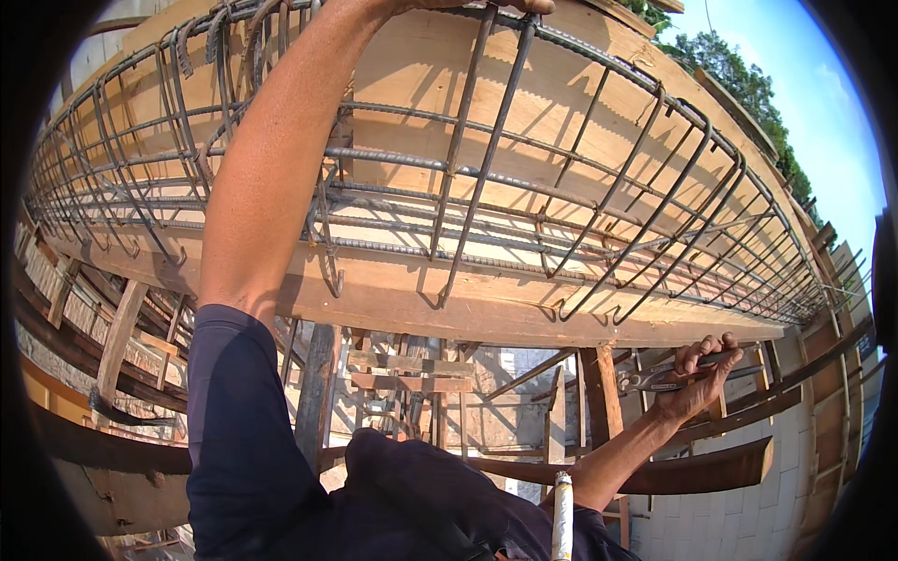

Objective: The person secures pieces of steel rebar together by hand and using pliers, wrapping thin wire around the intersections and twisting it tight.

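Observation:
My left arm reaches up across a long cage of steel rebar point(500, 136). At the upper edge my left hand point(524, 6), mostly cut off, has its fingers curled over the cage's top bar beside two upright stirrups. Lower on the right, my right hand point(697, 379) is closed round the handles of dark metal pincers point(645, 381), whose jaws point left. The pincers are below the timber edge, apart from the cage. Hooked stirrup ends hang over the near side of the wooden formwork point(393, 304).
Below the formwork are timber props point(599, 397), cross boards point(412, 374) and a curved-looking beam point(683, 467). A block wall point(748, 467) stands lower right. A cigarette point(562, 514) juts up near the bottom. Trees point(739, 93) and sky lie beyond.

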`<state>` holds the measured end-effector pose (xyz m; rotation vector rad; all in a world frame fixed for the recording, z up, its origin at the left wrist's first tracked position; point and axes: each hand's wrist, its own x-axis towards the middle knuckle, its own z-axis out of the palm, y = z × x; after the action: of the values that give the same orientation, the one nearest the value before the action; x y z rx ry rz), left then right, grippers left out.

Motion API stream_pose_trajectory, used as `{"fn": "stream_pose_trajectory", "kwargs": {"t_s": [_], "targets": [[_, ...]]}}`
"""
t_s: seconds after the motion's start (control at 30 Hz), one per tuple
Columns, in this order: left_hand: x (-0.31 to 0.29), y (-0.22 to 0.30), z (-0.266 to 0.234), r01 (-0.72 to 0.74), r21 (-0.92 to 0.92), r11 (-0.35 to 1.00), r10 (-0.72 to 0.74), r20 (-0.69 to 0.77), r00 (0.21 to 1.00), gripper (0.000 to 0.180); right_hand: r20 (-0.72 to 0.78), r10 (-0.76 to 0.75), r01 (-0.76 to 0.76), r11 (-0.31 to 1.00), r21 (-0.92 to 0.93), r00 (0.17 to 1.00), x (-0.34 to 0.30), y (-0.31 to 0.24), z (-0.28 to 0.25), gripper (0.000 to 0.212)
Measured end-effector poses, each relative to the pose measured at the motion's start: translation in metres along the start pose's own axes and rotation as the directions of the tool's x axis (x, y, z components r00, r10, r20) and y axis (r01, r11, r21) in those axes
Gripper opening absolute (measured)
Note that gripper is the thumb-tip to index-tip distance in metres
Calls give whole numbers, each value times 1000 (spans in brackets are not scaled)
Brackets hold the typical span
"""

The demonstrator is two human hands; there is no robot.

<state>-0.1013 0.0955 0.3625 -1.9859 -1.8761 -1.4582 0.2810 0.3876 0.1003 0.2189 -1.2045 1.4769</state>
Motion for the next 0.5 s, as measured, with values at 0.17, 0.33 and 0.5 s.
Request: {"fn": "stream_pose_trajectory", "kwargs": {"t_s": [0.17, 0.33, 0.5], "targets": [[9, -16, -7, 82, -110, 991, -63, 159, 985, 55, 65, -156, 147, 982, 120, 986, 82, -13, 142, 44], [-1, 11, -4, 142, -110, 984, -129, 119, 985, 61, -79, -293, 293, 956, -14, 953, 164, -3, 244, 44], [-6, -13, 7, 52, 181, 982, -21, -171, 985, 70, -20, -213, 214, 975, 54, 977, 218, 35, 289, 44]]}}
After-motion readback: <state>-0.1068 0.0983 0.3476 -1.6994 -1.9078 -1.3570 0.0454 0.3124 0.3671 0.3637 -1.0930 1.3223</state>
